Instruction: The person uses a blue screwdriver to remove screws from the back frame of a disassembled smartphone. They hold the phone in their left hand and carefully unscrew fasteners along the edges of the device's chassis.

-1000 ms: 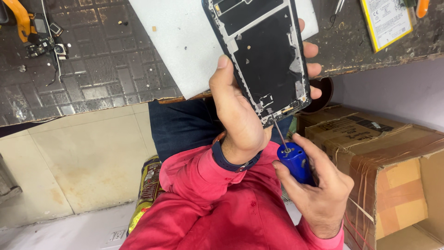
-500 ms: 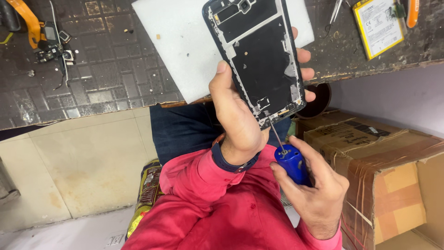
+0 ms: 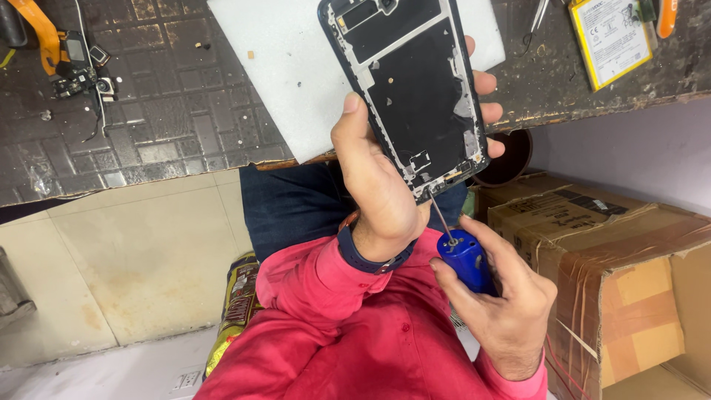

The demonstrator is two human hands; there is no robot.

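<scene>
A person in a red long-sleeved shirt is seen from above, working over their own lap. The left hand [image 3: 381,185] holds an opened phone frame [image 3: 411,89] upright. The thumb lies along its near edge, and the other fingers [image 3: 489,111] wrap round behind, their tips showing past the far edge. The frame's inside faces the camera: dark panels set in a silver metal border. A dark blue band sits on the left wrist.

The right hand [image 3: 503,304] is closed round a blue-handled screwdriver [image 3: 463,255], fingers curled about the handle. Its thin metal shaft runs up from those fingers to the frame's bottom edge, just below the left thumb's base, where the tip seems to touch.

Behind the frame and the left fingers lies a pale grey mat [image 3: 296,74] on a dark counter [image 3: 163,118] with a worn grid pattern. Far off past the left thumb sit an orange ribbon part and small components [image 3: 74,67]. Beyond the left fingertips lie a yellow-edged flat battery [image 3: 611,37] and metal tweezers [image 3: 537,18]. Just beside the right hand stands a taped cardboard box [image 3: 629,259].
</scene>
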